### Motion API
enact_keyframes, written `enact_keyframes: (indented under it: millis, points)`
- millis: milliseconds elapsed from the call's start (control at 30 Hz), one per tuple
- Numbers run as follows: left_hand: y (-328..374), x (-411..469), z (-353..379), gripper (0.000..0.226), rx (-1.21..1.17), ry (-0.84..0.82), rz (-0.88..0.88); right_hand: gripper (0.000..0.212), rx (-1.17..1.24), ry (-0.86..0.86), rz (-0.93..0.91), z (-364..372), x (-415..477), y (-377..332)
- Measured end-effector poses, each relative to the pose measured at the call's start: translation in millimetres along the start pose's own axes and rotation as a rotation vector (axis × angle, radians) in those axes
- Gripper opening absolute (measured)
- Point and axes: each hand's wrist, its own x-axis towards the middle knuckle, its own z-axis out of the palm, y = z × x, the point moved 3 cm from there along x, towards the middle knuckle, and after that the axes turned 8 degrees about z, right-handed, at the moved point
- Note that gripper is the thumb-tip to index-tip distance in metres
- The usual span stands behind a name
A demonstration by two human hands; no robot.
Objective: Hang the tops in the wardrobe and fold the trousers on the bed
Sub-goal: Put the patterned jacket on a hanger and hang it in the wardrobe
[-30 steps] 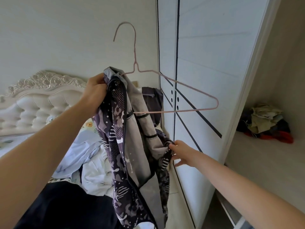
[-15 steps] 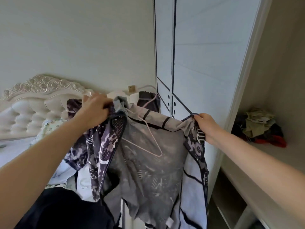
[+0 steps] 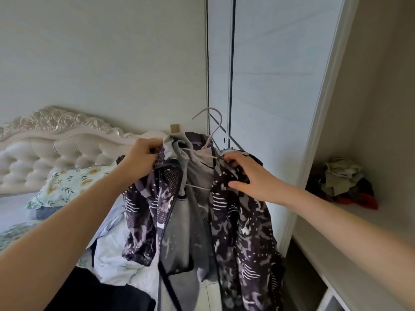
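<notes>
A dark patterned jacket (image 3: pixel 242 223) with a grey lining hangs open in front of me, draped over a thin pink wire hanger (image 3: pixel 210 129) whose hook sticks up above the collar. My left hand (image 3: pixel 140 158) grips the jacket's left shoulder and collar. My right hand (image 3: pixel 249 176) lies on the right shoulder, fingers curled on the fabric over the hanger's arm. The wardrobe (image 3: pixel 280 90) stands just behind, its white doors shut on the left and an open section to the right.
The bed (image 3: pixel 15 207) with a tufted headboard (image 3: pixel 45 140) lies to the left, with a floral pillow (image 3: pixel 74 185) and pale clothes (image 3: pixel 114 248) heaped on it. A dark garment (image 3: pixel 94 290) lies at the bottom. A pile of clothes (image 3: pixel 343 182) sits on the wardrobe shelf (image 3: pixel 363 223).
The hanger has gone inside the jacket and its hook now pokes out at the collar. My right hand moved from the jacket's edge up onto its right shoulder.
</notes>
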Motion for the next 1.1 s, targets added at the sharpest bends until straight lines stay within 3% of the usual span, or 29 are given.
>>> enact_keyframes:
  millis: [133, 333, 433, 500, 600, 700, 767, 800, 867, 967, 1100]
  points:
    - [-0.9, -3.8, -4.3, 0.013, -0.027, 0.018, 0.016, 0.038, 0.112, 0.014, 0.148, -2.3, 1.7, 4.1]
    - [6.0, -15.6, 4.2, 0.046, 0.073, 0.076, -0.004, 0.014, 0.006, -0.003, 0.139, 20.3, 1.6, -2.6]
    - [-18.7, -11.1, 2.6, 0.057, 0.138, 0.038, 0.010, 0.015, 0.152, 0.093, 0.172, 18.4, 5.7, -8.6]
    - [-35.5, -8.7, -0.4, 0.056, 0.219, 0.018, -0.079, 0.019, 0.242, 0.126, 0.208, 16.7, 10.7, -10.9]
    - [-45.9, -13.5, 10.8, 0.044, -0.043, 0.089, -0.320, 0.021, 0.276, 0.121, 0.232, 19.2, 14.5, -13.7]
    - [-36.2, -21.2, 21.6, 0.028, -0.536, 0.285, -0.498, 0.019, 0.277, 0.164, 0.247, 20.3, 15.0, -12.7]
    - [-32.5, -25.2, 29.3, 0.027, -0.767, 0.268, -0.576, 0.017, 0.267, 0.213, 0.234, 18.3, 14.5, -11.5]
    - [-34.0, -25.8, 34.4, 0.029, -0.768, 0.223, -0.581, 0.017, 0.266, 0.227, 0.226, 17.4, 13.4, -11.1]
    - [-34.0, -28.6, 46.4, 0.046, -0.584, 0.076, -0.486, 0.017, 0.264, 0.232, 0.212, 16.8, 10.7, -10.2]
    - [-48.2, -24.1, 59.5, 0.072, -0.035, -0.024, -0.332, 0.016, 0.225, 0.225, 0.174, 17.1, 7.6, -7.7]
    - [-67.7, -11.3, 44.1, 0.017, 0.111, -0.005, -0.384, 0.018, 0.059, 0.132, 0.071, 10.7, -0.7, -1.4]
